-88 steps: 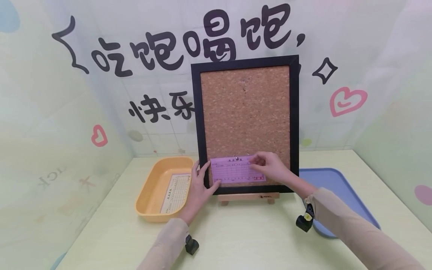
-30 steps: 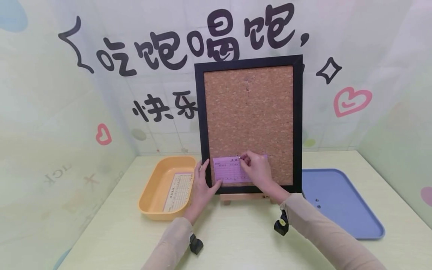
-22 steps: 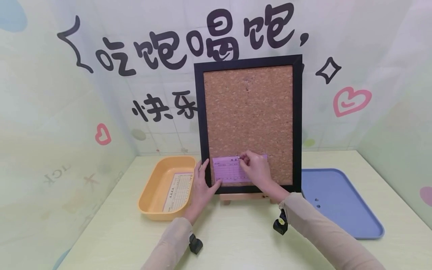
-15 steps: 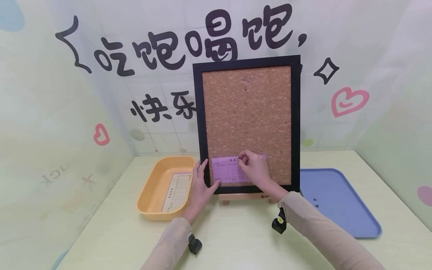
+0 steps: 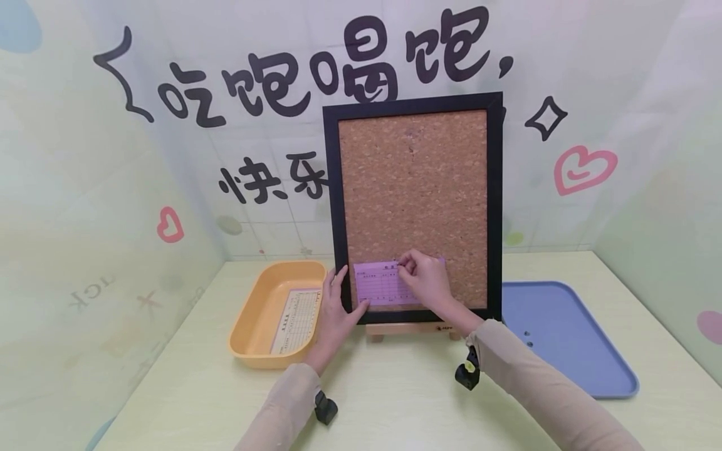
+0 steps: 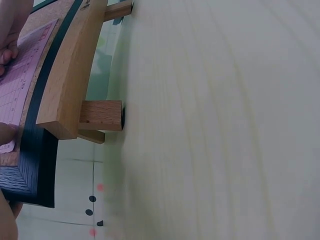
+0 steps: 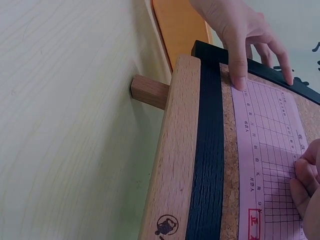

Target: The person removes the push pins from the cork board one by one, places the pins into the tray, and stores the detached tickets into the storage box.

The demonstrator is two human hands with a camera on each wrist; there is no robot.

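A black-framed cork board leans on a small wooden easel. Across its lower part lies a pink printed slip. My left hand grips the board's lower left side, its thumb pressing the slip's lower left corner, as the right wrist view also shows. At the middle of the slip's top edge, my right hand pinches a small push pin between thumb and index finger; most of the pin is hidden by the fingertips. This hand covers the right part of the slip in the head view.
Left of the board stands a yellow tray holding a cream printed slip. A blue tray on the right carries small dark pins. Wall panels enclose the table at the back and sides.
Since the oldest frame, my right hand has moved left from the slip's right part to the middle of its top edge. In the last second both hands have stayed nearly still.
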